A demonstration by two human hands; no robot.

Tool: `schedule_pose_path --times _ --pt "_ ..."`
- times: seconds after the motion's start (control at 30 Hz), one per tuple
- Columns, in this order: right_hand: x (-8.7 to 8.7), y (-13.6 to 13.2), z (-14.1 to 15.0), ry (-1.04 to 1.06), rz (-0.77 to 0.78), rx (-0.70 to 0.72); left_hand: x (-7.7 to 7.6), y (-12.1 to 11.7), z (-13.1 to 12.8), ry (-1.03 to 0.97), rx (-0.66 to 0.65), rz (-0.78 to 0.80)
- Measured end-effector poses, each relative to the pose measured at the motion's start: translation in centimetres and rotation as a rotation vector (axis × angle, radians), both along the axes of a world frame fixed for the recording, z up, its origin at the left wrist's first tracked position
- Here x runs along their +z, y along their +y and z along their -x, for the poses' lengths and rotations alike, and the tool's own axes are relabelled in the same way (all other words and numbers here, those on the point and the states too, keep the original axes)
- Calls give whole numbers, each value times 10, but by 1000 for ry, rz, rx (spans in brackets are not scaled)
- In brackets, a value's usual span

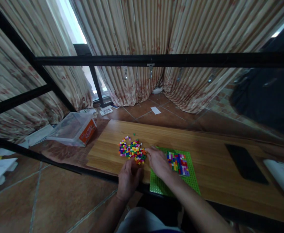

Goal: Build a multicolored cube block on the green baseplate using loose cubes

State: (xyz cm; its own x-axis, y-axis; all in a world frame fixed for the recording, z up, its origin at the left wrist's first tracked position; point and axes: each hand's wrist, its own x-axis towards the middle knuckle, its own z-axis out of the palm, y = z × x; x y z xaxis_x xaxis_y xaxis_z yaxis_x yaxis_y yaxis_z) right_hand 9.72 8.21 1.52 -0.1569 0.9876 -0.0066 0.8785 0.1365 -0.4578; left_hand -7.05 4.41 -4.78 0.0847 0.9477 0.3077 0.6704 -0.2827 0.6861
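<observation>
A loose pile of small coloured building bricks (129,149) lies on the wooden table. My left hand (128,180) is at the near edge of the pile, its fingers bent and its thumb apart from them; no brick shows in it. My right hand (158,161) reaches across the left part of a green studded baseplate (194,171), its fingers drawn together at the pile's right side. Whatever those fingertips hold is too small to make out. On the baseplate, right of my right wrist, sits a block of multicoloured bricks (179,163) laid side by side in rows.
A dark flat slab (246,163) and a white object (281,179) lie toward the table's right end. A clear plastic box (70,129) with an orange label stands left of the wooden table (212,149). A black metal bar (180,60) crosses before the curtains (142,35).
</observation>
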Motion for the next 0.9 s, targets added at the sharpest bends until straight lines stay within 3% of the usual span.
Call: schedule_pose_path --times 0.23,0.5,0.9 --pt "-21 21 11 -14 23 -11 -2 18 -6 153 -6 -2" --pt "-28 20 9 -10 58 -58 -2 33 -2 124 39 -25" --pt "-25 22 9 20 72 -40 -1 24 -2 144 -88 13"
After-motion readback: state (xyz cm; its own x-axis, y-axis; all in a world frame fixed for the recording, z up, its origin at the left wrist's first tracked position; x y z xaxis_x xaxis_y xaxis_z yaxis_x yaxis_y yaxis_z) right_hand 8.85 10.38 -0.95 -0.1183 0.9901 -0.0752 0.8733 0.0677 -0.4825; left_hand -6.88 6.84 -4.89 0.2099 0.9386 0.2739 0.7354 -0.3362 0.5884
